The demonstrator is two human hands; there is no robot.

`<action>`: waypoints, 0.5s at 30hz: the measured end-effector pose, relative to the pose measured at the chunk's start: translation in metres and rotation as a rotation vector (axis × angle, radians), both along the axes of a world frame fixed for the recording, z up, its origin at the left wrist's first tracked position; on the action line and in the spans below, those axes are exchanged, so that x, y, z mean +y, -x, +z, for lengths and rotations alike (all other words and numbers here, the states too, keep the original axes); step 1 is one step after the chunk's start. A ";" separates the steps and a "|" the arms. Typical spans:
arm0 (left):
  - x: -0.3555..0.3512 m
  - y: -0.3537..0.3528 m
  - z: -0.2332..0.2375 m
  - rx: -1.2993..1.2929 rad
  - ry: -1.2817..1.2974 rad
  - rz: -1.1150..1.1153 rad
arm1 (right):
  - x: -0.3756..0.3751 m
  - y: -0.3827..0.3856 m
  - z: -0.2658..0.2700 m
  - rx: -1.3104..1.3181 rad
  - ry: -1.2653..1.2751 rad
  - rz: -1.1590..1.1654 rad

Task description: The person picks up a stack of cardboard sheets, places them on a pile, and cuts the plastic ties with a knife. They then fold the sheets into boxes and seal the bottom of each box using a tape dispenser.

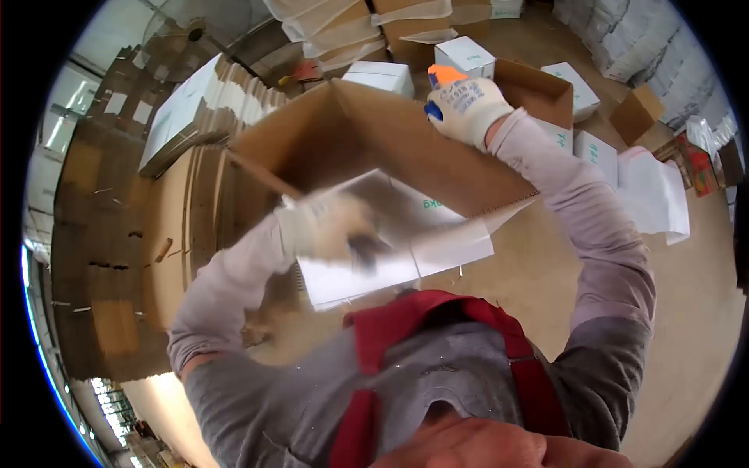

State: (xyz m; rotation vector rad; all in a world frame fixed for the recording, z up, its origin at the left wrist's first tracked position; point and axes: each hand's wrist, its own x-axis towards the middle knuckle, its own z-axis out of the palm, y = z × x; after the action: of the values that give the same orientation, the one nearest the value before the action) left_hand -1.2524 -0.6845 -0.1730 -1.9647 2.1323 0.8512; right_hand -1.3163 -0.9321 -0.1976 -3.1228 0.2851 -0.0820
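A large cardboard box (394, 129), brown inside, stands open in front of me. White panels (452, 248) with green print lie at its near side. My right hand (466, 109), in a white work glove with blue print and blue fingertips, is at the box's far right wall. Its fingers are curled round an orange object (446, 76), mostly hidden, whose kind I cannot make out. My left hand (331, 228), gloved too, is over the near left part of the white panels. Motion smears its dark fingertips, so its grip cannot be told.
Flattened cardboard (175, 210) is stacked at the left, with white-faced sheets (183, 109) beyond it. Several white boxes (464, 56) stand behind and to the right of the open box. A white sheet (655, 191) lies on the right, near a small open carton (636, 113).
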 end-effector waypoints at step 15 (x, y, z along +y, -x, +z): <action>-0.066 0.018 -0.143 -0.137 -0.427 0.126 | 0.036 -0.009 -0.033 -0.117 -0.125 -0.008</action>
State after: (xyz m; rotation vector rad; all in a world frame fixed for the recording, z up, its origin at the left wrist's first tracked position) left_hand -1.2709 -0.7506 -0.3160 -1.8802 1.6033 1.0538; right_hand -1.3077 -0.8962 -0.2309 -2.9788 0.2886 -0.2364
